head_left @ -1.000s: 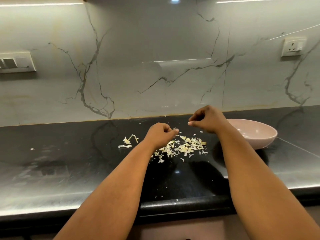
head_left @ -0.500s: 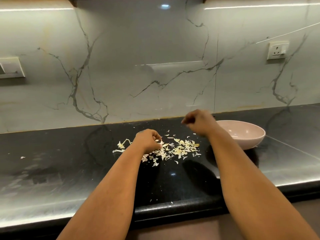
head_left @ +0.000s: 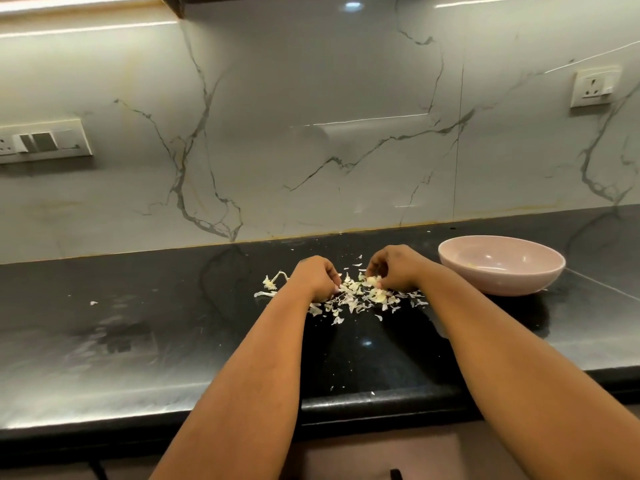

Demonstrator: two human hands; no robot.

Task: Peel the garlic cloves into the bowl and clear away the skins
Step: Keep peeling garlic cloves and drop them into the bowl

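Both hands are lowered to the black bench (head_left: 145, 317) at the skin pile (head_left: 360, 299); left hand (head_left: 317, 277) is seen knuckles-up, fingers curled down into the pile's left edge, what is pinched cannot be told; right hand (head_left: 394, 268) has fingers (head_left: 375, 271) curled, a pale garlic piece (head_left: 372, 280) pinched at the tips; pink bowl (head_left: 502, 282) is set just right of the right fingers; a stem scrap (head_left: 273, 280) is noted just left of the left fingers.

Single head-worn wide-angle view, looking forward and down over glossy black stone counter (head_left: 138, 341) toward grey veined marble backsplash (head_left: 311, 98); both forearms reach from bottom edge; near, standing distance.
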